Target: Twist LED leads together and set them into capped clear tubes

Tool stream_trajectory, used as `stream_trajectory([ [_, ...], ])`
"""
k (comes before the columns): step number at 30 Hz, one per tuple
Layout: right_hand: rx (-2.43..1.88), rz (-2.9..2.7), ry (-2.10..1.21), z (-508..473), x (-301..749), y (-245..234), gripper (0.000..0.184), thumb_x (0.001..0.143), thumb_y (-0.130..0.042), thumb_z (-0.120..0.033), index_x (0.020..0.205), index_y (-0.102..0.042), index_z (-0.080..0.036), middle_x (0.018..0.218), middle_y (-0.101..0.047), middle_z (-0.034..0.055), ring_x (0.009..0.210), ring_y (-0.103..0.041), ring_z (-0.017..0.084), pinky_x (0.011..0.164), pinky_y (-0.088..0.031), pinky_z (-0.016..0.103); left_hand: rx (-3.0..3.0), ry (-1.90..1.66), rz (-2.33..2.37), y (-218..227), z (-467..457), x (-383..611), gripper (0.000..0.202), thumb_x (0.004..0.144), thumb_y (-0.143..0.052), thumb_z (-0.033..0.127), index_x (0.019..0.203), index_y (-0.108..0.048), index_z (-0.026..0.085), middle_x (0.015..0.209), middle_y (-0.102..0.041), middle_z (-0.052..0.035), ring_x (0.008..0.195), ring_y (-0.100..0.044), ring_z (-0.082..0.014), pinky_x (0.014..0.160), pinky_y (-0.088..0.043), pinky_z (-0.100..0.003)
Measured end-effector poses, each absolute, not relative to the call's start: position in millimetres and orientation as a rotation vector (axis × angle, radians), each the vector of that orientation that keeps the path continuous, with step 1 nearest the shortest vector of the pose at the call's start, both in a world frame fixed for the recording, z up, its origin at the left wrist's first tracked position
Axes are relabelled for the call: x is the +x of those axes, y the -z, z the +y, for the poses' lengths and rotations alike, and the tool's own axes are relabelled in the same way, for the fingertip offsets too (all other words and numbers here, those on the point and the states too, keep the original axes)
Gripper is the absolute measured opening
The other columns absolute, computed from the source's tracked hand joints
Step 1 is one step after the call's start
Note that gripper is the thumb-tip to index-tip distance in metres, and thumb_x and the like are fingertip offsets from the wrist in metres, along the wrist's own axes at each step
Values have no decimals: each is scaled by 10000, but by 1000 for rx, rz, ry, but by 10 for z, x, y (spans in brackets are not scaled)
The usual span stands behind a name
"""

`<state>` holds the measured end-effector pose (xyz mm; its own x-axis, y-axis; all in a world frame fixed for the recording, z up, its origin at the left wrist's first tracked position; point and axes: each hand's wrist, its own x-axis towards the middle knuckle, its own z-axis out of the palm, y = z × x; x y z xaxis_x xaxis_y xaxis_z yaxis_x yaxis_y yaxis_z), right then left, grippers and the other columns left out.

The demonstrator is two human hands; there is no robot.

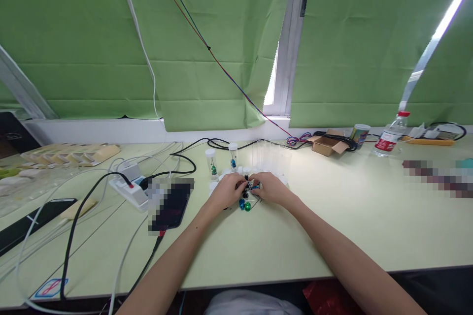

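My left hand [226, 192] and my right hand [269, 187] meet over a cluster of small parts at the table's middle. The left fingers are closed in a pinch by small black pieces [246, 194]; what they hold is too small to name. Between my closed right fingertips is a small blue part [254, 187]. Just in front lie a shiny blue piece [242, 204] and a shiny green piece [247, 205]. Behind the left hand stand two clear tubes with white caps, one holding a green piece [213, 170], the other a blue piece [233, 162].
Clear empty-looking tubes [271, 155] stand behind my right hand. To the left lie a phone [173, 204], a white power strip [135, 192] and loose cables. Farther back right are an open cardboard box [325, 145], a paper cup [359, 135] and a water bottle [388, 140].
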<state>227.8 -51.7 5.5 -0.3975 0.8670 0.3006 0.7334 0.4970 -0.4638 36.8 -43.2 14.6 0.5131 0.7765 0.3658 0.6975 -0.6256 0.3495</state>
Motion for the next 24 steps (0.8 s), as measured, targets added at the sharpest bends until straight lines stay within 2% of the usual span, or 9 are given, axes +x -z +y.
stream_trajectory([
  [8, -1240, -2177, -413, -502, 2247, -43, 204, 814, -625, -173, 1005, -682, -218, 876, -699, 27, 762, -604, 165, 682, -415, 261, 2609, -750, 1252, -172, -446, 377, 318, 916, -419, 307, 736, -655, 190, 714, -630, -38, 665, -526, -165, 646, -375, -285],
  [12, -1158, -2131, -410, -503, 2221, -43, 178, 811, -617, -151, 968, -677, -208, 892, -696, 25, 732, -591, 147, 686, -426, 253, 2603, -765, 1245, -162, -442, 379, 285, 899, -436, 289, 777, -675, 191, 748, -643, -42, 678, -538, -165, 640, -375, -281],
  [17, -1116, -2021, -402, -494, 2187, -22, 227, 797, -611, -112, 1005, -643, -197, 916, -688, 26, 654, -571, 120, 689, -457, 257, 2570, -806, 1230, -176, -462, 388, 245, 885, -438, 265, 840, -668, 191, 759, -648, -36, 666, -535, -160, 620, -376, -278],
  [24, -1107, -1926, -430, -474, 2175, 19, 191, 821, -580, -140, 1001, -604, -199, 893, -687, 28, 750, -633, 144, 727, -489, 273, 2509, -792, 1236, -205, -504, 407, 220, 846, -484, 260, 947, -667, 191, 777, -642, -36, 630, -527, -153, 597, -381, -282],
])
